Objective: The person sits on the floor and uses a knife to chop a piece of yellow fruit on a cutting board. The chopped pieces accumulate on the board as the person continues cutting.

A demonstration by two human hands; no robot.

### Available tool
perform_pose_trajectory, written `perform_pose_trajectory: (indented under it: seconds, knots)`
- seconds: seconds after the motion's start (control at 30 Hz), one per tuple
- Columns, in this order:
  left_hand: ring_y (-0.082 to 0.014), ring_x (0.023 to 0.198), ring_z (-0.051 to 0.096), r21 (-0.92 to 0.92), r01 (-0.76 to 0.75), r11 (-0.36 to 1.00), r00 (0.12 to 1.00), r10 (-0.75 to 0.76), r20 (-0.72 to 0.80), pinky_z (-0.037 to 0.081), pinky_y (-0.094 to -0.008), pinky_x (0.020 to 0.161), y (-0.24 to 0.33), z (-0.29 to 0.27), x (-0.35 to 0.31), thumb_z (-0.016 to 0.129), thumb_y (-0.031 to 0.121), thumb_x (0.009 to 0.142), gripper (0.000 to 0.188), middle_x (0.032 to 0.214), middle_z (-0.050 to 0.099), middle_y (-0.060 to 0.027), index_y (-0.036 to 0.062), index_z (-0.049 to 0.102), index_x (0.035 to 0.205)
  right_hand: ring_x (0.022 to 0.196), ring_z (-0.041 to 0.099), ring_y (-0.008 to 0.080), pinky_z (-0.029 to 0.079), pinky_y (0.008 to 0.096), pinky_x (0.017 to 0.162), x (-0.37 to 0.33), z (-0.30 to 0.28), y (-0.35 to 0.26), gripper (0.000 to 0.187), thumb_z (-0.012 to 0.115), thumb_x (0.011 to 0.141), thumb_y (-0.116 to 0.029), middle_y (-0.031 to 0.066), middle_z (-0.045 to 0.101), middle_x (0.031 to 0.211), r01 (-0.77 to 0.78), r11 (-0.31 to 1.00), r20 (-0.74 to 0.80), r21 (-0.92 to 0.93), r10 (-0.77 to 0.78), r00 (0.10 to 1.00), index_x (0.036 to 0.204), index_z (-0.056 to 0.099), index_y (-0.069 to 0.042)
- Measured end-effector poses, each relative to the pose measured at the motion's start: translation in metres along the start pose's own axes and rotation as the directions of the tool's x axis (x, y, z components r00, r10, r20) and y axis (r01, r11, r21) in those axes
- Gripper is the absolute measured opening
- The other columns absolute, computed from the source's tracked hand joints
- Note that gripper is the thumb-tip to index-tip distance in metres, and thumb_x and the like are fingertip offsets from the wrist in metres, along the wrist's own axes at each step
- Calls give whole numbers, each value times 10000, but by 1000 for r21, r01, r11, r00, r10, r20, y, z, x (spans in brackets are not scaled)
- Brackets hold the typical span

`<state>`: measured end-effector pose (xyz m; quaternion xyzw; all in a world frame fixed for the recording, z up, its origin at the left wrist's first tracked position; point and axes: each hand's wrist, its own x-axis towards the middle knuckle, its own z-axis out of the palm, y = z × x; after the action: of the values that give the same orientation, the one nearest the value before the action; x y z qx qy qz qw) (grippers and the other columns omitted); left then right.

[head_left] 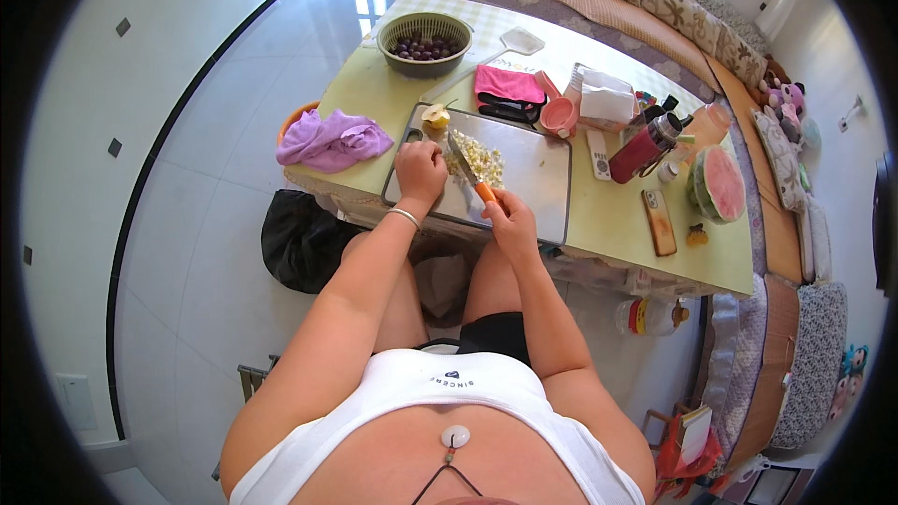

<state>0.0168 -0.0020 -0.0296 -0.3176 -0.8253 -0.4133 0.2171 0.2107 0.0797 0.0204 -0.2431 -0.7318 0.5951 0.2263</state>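
Wrapped around the orange handle of a knife (465,164), the right hand (512,218) has its fingers and thumb together on it, at the near edge of the cutting board. The left hand (421,171) rests over the board's left part with its fingers curled under; whether they hold anything cannot be told. Under everything stands a yellow-green table (599,234). On its near side lies the cutting board (541,182), grey with a dark rim, reaching from near the purple cloth (335,140) on the left to the white remote (599,155) on the right. That cloth lies bunched at the table's left edge, and beyond it, toward the far left corner, a green colander (412,64) holds dark round fruit (426,45). A cut watermelon (720,185) sits at the right, its red face showing, just beside a dark red flask (645,150). Nearer the person, a phone (659,223) lies flat. On the board, the knife blade slants away to the left, along a pile of pale chopped pieces (485,164). Just beyond the left hand sits a yellowish piece of fruit (436,116), its pale cut side showing.
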Motion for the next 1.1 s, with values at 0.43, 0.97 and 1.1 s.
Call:
perform_pose_trajectory:
  seconds: [0.43, 0.97, 1.1]
  knots:
    - [-311, 840, 597, -39, -31, 999, 1000, 30, -4, 455, -448, 763, 3, -3, 2, 655, 100, 761, 18, 787, 644, -89, 91, 665, 751, 779, 636, 111, 499, 260, 718, -1, -14, 10, 291, 610, 935, -121, 57, 683, 881, 54, 999, -102, 8, -53, 993, 1182, 648, 28]
    - [-317, 818, 605, -31, -30, 999, 999, 30, 23, 469, -447, 763, 5, -5, 2, 653, 101, 762, 31, 776, 650, -98, 85, 679, 757, 660, 520, 44, 413, 209, 604, -8, -18, 21, 302, 596, 948, -111, 16, 674, 867, 33, 999, -138, 35, -28, 990, 1223, 644, 3]
    - [-318, 811, 611, -27, -17, 999, 999, 18, 38, 480, -445, 751, 5, -6, 1, 656, 96, 759, 33, 775, 654, -104, 82, 686, 762, 797, 637, 101, 508, 255, 749, -11, -19, 16, 302, 608, 934, -100, 48, 681, 910, 8, 998, -115, 69, 0, 993, 1207, 644, 22]
